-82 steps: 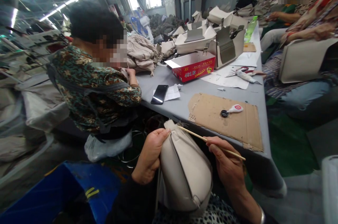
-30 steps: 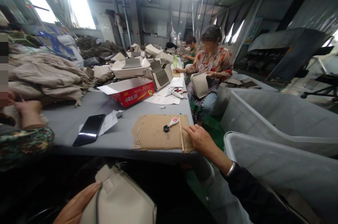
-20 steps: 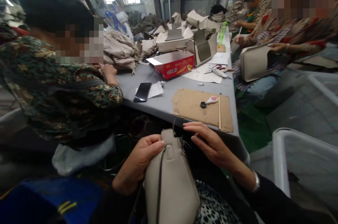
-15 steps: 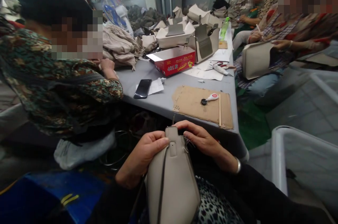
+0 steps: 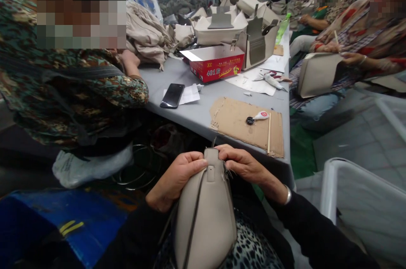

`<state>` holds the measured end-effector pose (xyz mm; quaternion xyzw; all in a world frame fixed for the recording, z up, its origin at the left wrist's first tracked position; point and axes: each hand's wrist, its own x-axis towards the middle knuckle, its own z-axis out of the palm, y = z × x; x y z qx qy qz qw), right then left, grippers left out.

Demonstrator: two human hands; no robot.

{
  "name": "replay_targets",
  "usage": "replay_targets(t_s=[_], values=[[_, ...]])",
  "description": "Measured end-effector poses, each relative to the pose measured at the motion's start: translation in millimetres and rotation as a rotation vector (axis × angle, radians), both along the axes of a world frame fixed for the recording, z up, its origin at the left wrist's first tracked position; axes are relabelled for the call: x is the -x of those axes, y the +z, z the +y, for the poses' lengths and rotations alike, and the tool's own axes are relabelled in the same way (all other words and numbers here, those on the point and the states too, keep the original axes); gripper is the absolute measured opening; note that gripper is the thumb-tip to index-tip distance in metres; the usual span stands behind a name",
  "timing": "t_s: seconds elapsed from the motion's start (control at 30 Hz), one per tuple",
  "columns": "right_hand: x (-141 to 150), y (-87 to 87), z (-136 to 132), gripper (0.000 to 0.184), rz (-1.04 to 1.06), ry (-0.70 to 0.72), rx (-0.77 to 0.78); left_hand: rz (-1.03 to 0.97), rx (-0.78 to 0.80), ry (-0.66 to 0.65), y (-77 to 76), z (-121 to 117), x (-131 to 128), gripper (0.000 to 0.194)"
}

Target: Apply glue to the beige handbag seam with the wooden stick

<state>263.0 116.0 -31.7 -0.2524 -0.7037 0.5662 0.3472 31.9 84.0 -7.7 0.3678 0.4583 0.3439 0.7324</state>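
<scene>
A beige leather bag rests on my lap, its narrow tab end pointing away from me. Along its left part runs a dark lengthwise line, and a small rectangular patch sits below the tab. My left hand is closed on the left edge near the tab, thumb on top. On the other side, my right hand pinches the edge beside the tab, where loose dark threads stick out. The fingers' undersides are hidden behind the bag.
Ahead stands a grey table with a phone, cardboard, a red box, pliers and unfinished bags. A co-worker in a patterned jacket sits left; others sit right. A white-rimmed bin is at right.
My right thumb and fingers have drawn closer together at the tab's edge. The view has tilted down slightly and shifted; the bag stays in both hands.
</scene>
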Motion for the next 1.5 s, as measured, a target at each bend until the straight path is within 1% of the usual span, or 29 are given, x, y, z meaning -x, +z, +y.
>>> replay_targets(t_s=[0.13, 0.27, 0.33, 0.4, 0.5, 0.57, 0.67, 0.77, 0.83, 0.93, 1.03, 1.13, 1.27, 1.5], values=[[7, 0.0, 3, 0.040, 0.028, -0.003, 0.108, -0.003, 0.010, 0.000, -4.9, 2, 3, 0.034], [10, 9.7, 1, 0.033, 0.017, 0.038, 0.254, 0.024, 0.004, -0.001, -0.5, 3, 6, 0.035], [10, 14.0, 1, 0.037, 0.019, 0.063, 0.350, 0.037, -0.022, -0.014, 2.5, 3, 7, 0.034], [10, 15.4, 2, 0.041, -0.010, 0.087, 0.391, 0.047, -0.043, -0.027, 4.5, 4, 7, 0.034], [10, 11.2, 4, 0.045, -0.061, 0.132, 0.357, 0.038, -0.042, -0.031, 4.9, 4, 7, 0.037], [10, 5.6, 4, 0.048, -0.052, 0.148, 0.366, 0.037, -0.041, -0.024, 3.9, 5, 8, 0.040], [13, -3.2, 2, 0.053, -0.014, 0.148, 0.456, 0.046, -0.037, -0.048, 2.0, 6, 10, 0.040], [17, -7.8, 1, 0.055, 0.035, 0.155, 0.566, 0.044, -0.033, -0.089, 2.0, 6, 13, 0.039], [19, -7.7, 1, 0.050, 0.067, 0.157, 0.633, 0.047, -0.042, -0.092, 3.5, 6, 13, 0.039], [20, -5.0, 0, 0.038, 0.113, 0.145, 0.706, 0.053, -0.052, -0.094, 7.4, 5, 11, 0.036], [21, -3.8, -3, 0.032, 0.132, 0.101, 0.748, 0.060, -0.066, -0.086, 10.2, 3, 9, 0.035], [22, -5.4, -5, 0.036, 0.138, 0.051, 0.771, 0.055, -0.080, -0.080, 10.4, 2, 8, 0.035], [24, -7.8, -7, 0.039, 0.139, 0.009, 0.768, 0.048, -0.077, -0.071, 8.5, 2, 10, 0.036], [28, -7.9, -9, 0.035, 0.127, -0.044, 0.748, 0.060, -0.103, -0.064, 6.2, 2, 11, 0.037]])
